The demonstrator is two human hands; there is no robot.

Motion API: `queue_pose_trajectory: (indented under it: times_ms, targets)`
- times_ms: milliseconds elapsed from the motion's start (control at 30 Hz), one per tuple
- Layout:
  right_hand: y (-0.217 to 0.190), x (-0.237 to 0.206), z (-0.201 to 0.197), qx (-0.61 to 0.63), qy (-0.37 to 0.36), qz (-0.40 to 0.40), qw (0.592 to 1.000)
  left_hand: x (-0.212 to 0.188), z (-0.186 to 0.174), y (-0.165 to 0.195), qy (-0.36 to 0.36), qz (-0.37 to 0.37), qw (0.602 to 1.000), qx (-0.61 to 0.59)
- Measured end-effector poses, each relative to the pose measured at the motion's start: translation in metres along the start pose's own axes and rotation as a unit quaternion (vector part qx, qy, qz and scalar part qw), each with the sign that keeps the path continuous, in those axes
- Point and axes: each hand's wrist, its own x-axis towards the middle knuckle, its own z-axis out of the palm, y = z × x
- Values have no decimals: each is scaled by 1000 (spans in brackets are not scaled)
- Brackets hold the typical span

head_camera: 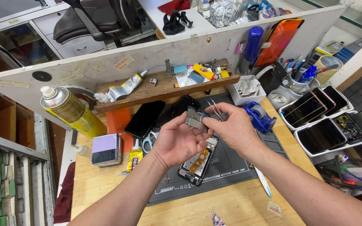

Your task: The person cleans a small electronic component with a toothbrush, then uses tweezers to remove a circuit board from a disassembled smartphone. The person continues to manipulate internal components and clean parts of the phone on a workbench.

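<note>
The circuit board (196,118), mid-frame above the opened phone (198,161), is pinched in the left hand (177,140) while the right hand (231,127) grips tweezers (215,109) (best kept steady, light pressure).

Left hand (177,142) and right hand (233,127) hold a circuit board (195,118) over an opened phone (197,161)

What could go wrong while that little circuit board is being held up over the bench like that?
The small circuit board is pinched in mid-air between the left hand and right hand, so a slip could drop it onto the opened phone lying on the mat below. The right hand also holds pointed tweezers right beside the board, which might scratch it.
</note>
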Motion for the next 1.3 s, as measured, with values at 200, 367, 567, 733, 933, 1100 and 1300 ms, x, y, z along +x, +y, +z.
queue_pose_trajectory:
  times_ms: [200,367,567,733,933,1100,1300]
  targets:
    - [-2,-1,0,9,-6,2,1000,-2,0,0,1,14,1000,20]
    - [-4,-3,1,15,-9,2,1000,-2,-2,1,6,16,999,29]
    - [-3,-3,2,23,-6,-16,1000,-1,-4,0,3,20,999,34]
    - [-1,-2,2,54,-8,-31,998,1,0,0,-13,20,1000,-18]
    - [4,1,3,102,-15,13,995,4,6,0,14,33,999,-34]
    - [7,3,1,103,-20,36,994,6,7,-4,44,41,997,-55]
    - [7,3,0,106,-24,50,993,7,8,-6,64,45,994,-77]
